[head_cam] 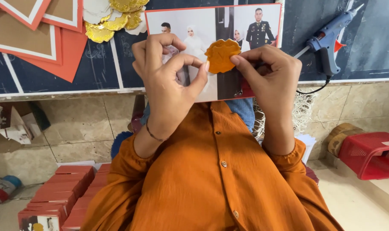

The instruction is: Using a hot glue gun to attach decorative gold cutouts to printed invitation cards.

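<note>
Head view: scalloped gold seal [220,54] pinched at its edges between left hand [166,75] and right hand [269,70], raised above printed photo card [194,30] on dark board [374,38], apparently for positioning; glue gun [329,38] nearby.

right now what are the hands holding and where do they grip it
Both hands pinch a scalloped orange disc by its edges: left hand on its left rim, right hand on its right rim, over a photo card.
</note>
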